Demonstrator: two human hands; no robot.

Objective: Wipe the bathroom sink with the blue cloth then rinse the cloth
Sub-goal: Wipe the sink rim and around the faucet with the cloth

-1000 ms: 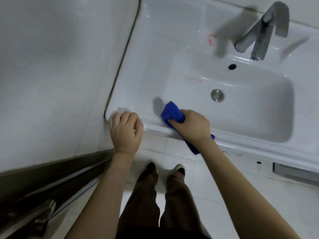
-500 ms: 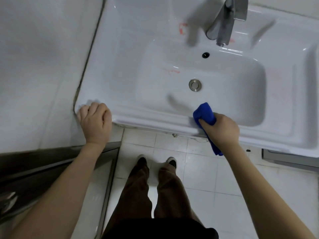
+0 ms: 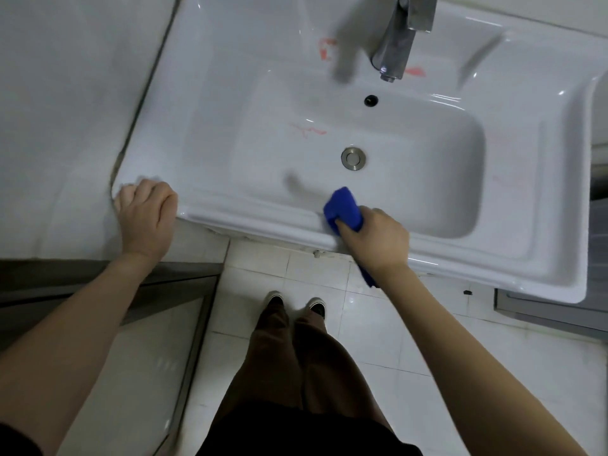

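Observation:
The white bathroom sink [image 3: 250, 103] fills the upper part of the view, with red marks on its deck and inside the basin. My right hand [image 3: 375, 238] grips the folded blue cloth [image 3: 343, 207] and presses it onto the sink's front rim, near the basin's near edge. A tail of the cloth hangs down below my wrist. My left hand [image 3: 144, 218] rests with curled fingers on the sink's front left corner and holds nothing.
A metal faucet [image 3: 399, 37] stands at the back of the sink above the overflow hole [image 3: 370, 100]. The drain plug [image 3: 353, 158] sits mid-basin. A tiled wall [image 3: 65, 110] lies to the left, a glass shower door frame [image 3: 184, 324] below it. My shoes [image 3: 296, 304] stand on the tiled floor.
My right hand has slid the blue cloth to the right along the sink's front rim. The view has shifted so the sink sits more central. My left hand stays on the corner.

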